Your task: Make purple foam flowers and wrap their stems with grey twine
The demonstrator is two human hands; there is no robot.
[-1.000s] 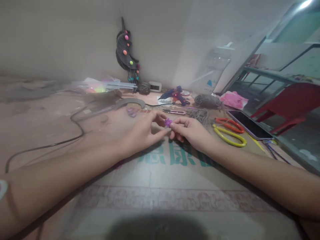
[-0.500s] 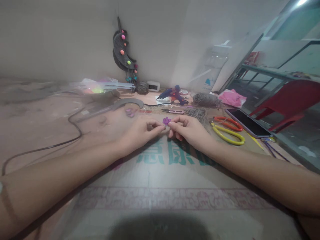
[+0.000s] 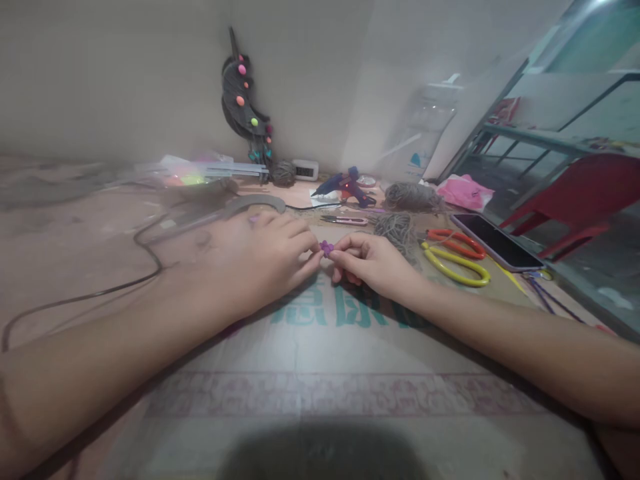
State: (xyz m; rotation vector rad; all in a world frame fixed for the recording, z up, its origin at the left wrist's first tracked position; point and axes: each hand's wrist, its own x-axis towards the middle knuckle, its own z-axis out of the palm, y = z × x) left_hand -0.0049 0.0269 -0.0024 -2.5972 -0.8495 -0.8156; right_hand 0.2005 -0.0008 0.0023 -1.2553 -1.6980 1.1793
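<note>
Here, left hand [image 3: 273, 257] and right hand [image 3: 375, 263] pinch a round-petalled purple flower [image 3: 327, 249].

Fingers of the left hand [image 3: 277, 260] and right hand [image 3: 373, 263] cover parts of the small purple flower-shaped piece [image 3: 327, 249], its finer detail too small to tell. The right forearm hides some of the teal printed characters [image 3: 363, 313]. Digits on the white rectangular clock [image 3: 305, 171] are illegible, bright contents of the clear plastic packaging [image 3: 193, 177] blur, and the right edge crops the red plastic chair [image 3: 583, 203].
</note>
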